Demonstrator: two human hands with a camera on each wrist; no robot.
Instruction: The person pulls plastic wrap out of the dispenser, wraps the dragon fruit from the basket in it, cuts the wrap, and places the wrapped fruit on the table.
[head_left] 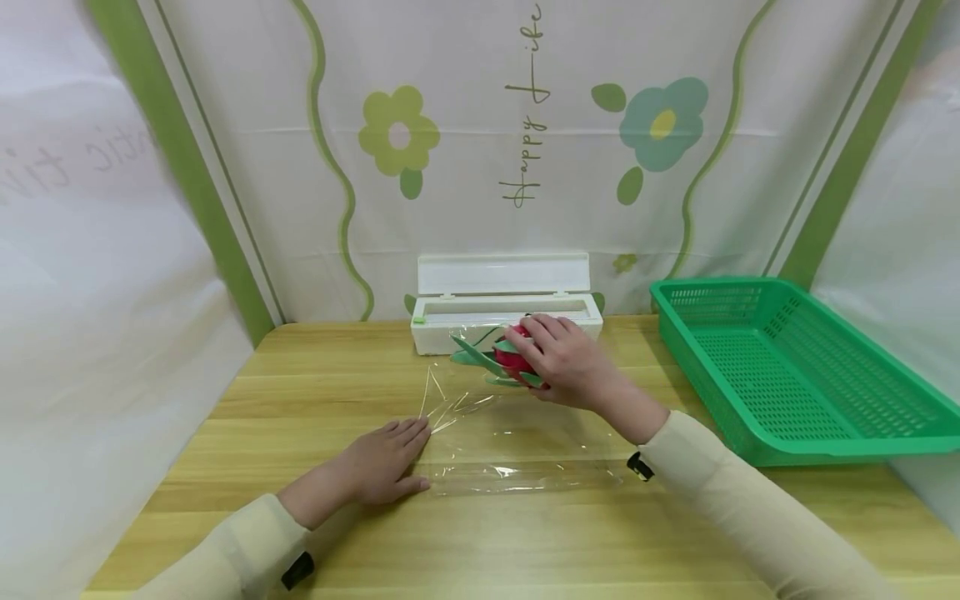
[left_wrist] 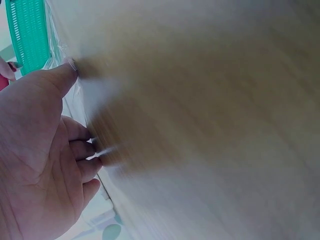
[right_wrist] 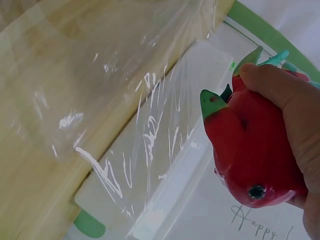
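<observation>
My right hand grips a red dragon fruit with green leafy tips, holding it above a sheet of clear cling film. In the head view the leaf tips point left. The film lies creased across the middle of the table, and part of it rises towards the fruit. At the film's left edge, my left hand rests palm down with fingers extended and thumb apart. The left wrist view shows its thumb at the film's edge. Behind the fruit stands a white cling film box with its lid up.
A green plastic basket stands at the right side of the wooden table. A printed curtain hangs behind the table, with white cloth along both sides.
</observation>
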